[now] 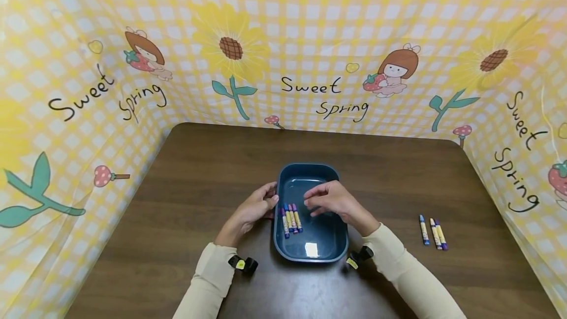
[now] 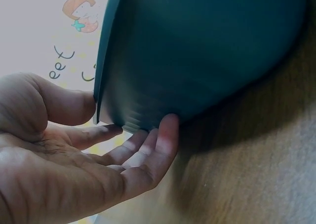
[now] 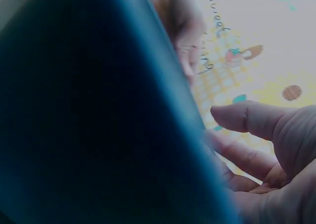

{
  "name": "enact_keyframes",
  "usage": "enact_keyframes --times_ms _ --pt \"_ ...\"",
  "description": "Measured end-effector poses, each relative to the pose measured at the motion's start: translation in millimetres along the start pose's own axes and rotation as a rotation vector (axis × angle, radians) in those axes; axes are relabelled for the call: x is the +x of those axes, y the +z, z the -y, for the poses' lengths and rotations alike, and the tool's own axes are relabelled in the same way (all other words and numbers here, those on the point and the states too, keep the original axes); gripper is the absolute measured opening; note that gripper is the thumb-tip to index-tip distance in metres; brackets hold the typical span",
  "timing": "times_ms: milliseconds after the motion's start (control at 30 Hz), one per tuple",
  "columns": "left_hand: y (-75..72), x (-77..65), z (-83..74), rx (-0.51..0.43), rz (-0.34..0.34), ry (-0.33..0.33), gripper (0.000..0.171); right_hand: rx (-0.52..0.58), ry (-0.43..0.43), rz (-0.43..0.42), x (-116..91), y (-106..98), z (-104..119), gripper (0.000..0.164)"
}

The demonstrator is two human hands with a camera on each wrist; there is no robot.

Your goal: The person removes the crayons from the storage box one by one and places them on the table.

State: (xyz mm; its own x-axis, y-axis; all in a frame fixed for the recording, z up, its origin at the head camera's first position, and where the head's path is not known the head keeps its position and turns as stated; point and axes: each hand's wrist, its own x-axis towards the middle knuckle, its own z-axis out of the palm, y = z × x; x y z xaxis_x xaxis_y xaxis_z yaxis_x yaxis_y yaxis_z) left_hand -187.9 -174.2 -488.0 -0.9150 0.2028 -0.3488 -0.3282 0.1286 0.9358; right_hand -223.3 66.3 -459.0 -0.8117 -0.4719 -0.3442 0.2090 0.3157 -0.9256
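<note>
A dark blue rectangular tray stands on the table. Along its left side lie several crayons with yellow wrappers and purple, blue and pink ends. My left hand holds the tray's left side, its thumb at the rim and its fingers against the outer wall, as the left wrist view shows. Over the inside of the tray is my right hand, thumb and fingers apart and nothing between them. In the right wrist view, the tray's wall hides part of that hand's fingertips.
Three more crayons lie on the table to the right: a blue one and two side by side. Yellow checked cloth walls in the brown table at the back and sides. A small reddish thing shows beside the tray's left wall.
</note>
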Motion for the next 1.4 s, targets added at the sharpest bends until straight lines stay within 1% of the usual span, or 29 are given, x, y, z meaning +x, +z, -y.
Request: enact_keyframes --times_ms 167,367,633,867,1000,1133,1400 --pt "0.1 -0.5 -0.6 -0.005 0.000 0.002 0.050 -0.013 0.027 0.011 5 8 -3 0.030" --pt "-0.8 -1.5 -1.4 -0.016 0.014 -0.001 0.051 -0.024 0.053 -0.003 10 16 -7 0.027" --pt "0.4 -3.4 -5.5 -0.020 0.007 0.001 0.049 -0.143 0.043 -0.012 15 25 -14 0.028" --pt "2.9 -2.8 -6.6 -0.035 0.000 -0.022 0.049 -0.314 0.039 -0.067 14 34 -13 0.024" --pt "3.2 -2.3 -5.2 -0.030 0.005 -0.022 0.050 -0.370 0.044 -0.093 14 37 -13 0.023" --pt "2.9 -3.2 -5.5 -0.028 0.001 -0.020 0.050 -0.415 0.022 -0.103 15 39 -14 0.021" --pt "3.7 -4.5 -2.8 -0.014 -0.022 -0.019 0.050 -0.552 -0.056 -0.122 14 41 -17 0.021"
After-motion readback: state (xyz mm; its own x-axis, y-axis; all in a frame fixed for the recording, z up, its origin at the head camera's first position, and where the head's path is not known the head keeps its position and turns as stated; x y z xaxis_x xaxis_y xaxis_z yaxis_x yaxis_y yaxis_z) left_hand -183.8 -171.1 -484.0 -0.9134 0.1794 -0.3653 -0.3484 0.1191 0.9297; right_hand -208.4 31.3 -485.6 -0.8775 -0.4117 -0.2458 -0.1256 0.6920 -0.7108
